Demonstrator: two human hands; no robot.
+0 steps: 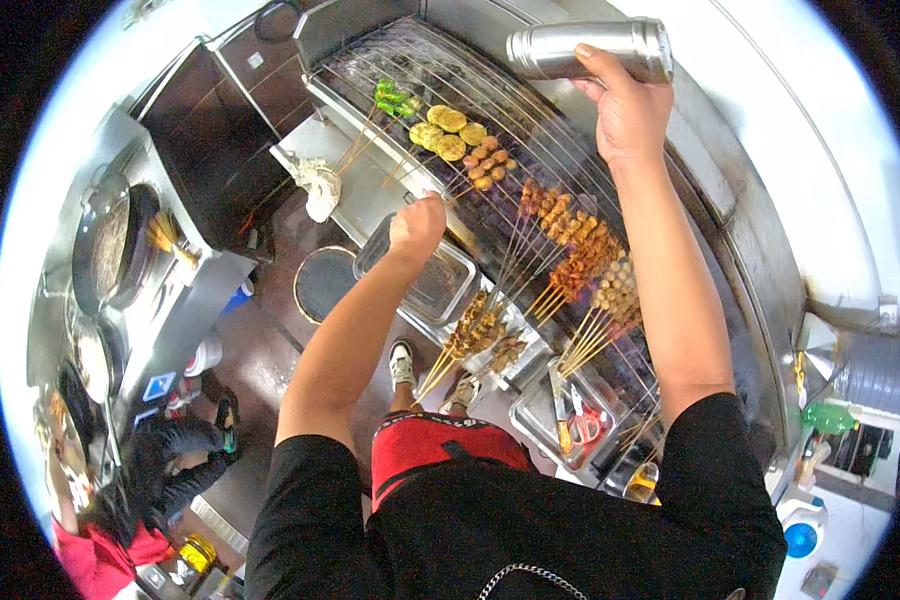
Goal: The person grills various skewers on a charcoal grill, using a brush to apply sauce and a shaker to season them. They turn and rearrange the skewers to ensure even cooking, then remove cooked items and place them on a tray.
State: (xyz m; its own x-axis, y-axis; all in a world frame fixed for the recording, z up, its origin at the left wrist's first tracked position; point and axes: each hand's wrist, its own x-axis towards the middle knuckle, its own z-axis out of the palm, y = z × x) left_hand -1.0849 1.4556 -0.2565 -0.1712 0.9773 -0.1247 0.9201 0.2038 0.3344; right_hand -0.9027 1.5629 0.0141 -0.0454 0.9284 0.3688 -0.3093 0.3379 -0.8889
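Note:
My right hand grips a metal shaker, tilted on its side above the far edge of the grill. My left hand is closed at the grill's near edge, around the end of a skewer that leads towards the skewered balls. Farther left on the grill lie green pepper skewers and yellow round slices. Meat skewers and skewers of pale pieces lie between my forearms. More browned skewers rest on a foil-covered tray by the near edge.
An empty-looking clear tray sits under my left forearm. Another tray holds red-handled scissors. A white cloth lies on the ledge. At left are a wok on a counter and a person in red.

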